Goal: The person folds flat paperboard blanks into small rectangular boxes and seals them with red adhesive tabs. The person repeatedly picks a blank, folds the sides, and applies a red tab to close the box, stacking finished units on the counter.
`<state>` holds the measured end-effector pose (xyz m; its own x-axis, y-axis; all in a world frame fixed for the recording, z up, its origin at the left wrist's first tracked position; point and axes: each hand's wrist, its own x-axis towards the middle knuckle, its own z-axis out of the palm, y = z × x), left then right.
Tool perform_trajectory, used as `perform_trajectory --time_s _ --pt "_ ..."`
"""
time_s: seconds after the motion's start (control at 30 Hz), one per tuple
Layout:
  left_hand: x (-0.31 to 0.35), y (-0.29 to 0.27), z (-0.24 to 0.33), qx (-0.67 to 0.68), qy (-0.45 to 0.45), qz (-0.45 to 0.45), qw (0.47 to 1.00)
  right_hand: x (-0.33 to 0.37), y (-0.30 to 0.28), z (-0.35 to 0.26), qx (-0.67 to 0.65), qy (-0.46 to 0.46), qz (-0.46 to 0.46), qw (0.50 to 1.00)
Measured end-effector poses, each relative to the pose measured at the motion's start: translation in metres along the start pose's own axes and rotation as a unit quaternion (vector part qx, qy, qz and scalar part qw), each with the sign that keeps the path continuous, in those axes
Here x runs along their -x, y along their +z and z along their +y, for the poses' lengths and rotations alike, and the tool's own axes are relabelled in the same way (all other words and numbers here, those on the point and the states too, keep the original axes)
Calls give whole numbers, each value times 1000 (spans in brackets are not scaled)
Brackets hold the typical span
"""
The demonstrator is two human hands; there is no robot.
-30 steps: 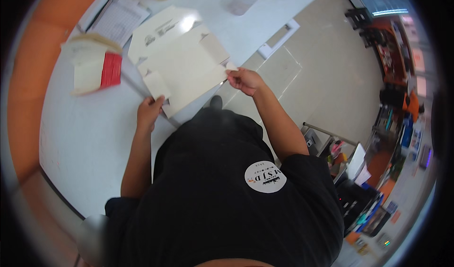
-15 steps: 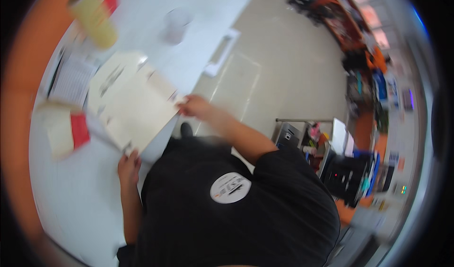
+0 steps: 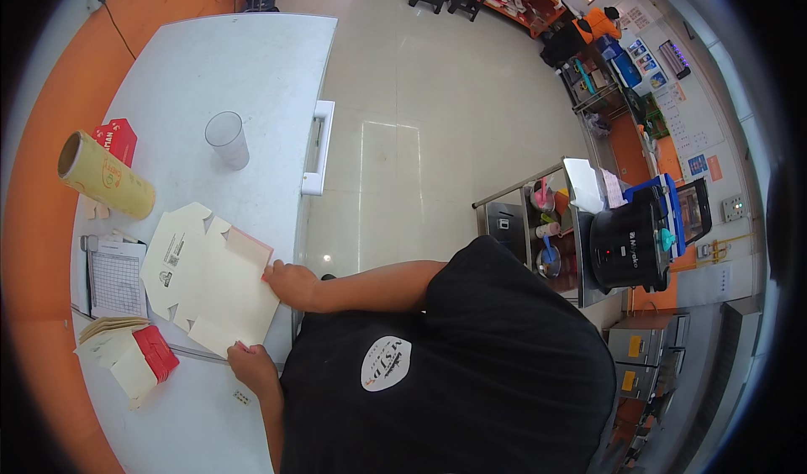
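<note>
A flat cream cardboard box blank [image 3: 214,272] with notched edges and small dark print lies over the white worktop. My right hand [image 3: 294,287] pinches its right-hand edge, where a sliver of red shows at the fingertips. At the near corner, my left hand [image 3: 255,366] has thumb and fingers closed on the same blank. A flap beside my right hand shows a thin reddish rim. Left of the blank sits a stack of folded cartons [image 3: 118,360], with a red carton piece [image 3: 156,353] against it.
Beyond the blank stand a clear plastic cup [image 3: 227,140], a yellow roll [image 3: 105,176] and a red box [image 3: 118,140]. A clipboard [image 3: 118,279] lies at left. A white handle [image 3: 319,150] juts from the worktop's side. At right, a trolley carries a black cooker [image 3: 626,251]; an orange-clad person [image 3: 593,28] is far off.
My view has swung, so the worktop's far end and more floor show, and the picture is sharper. Both hands keep hold of the blank, which appears lower in view.
</note>
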<state>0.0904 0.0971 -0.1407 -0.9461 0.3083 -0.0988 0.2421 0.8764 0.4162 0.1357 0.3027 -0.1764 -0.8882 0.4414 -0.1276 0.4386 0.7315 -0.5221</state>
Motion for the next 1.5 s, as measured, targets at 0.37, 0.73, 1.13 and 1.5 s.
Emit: perform_trajectory --time_s 0.37,0.73,1.13,1.5 --pt "-22 44 1 -183 47 -7 982 -6 -18 19 -75 -7 -47 996" --pt "21 -25 -80 330 -214 -176 903 -9 -37 56 -195 111 23 974" --pt "-116 -6 -76 94 -130 14 987 -123 -5 11 -30 126 -57 990" --pt "-132 6 -91 283 -224 -43 931 -95 -21 33 -450 161 -113 871"
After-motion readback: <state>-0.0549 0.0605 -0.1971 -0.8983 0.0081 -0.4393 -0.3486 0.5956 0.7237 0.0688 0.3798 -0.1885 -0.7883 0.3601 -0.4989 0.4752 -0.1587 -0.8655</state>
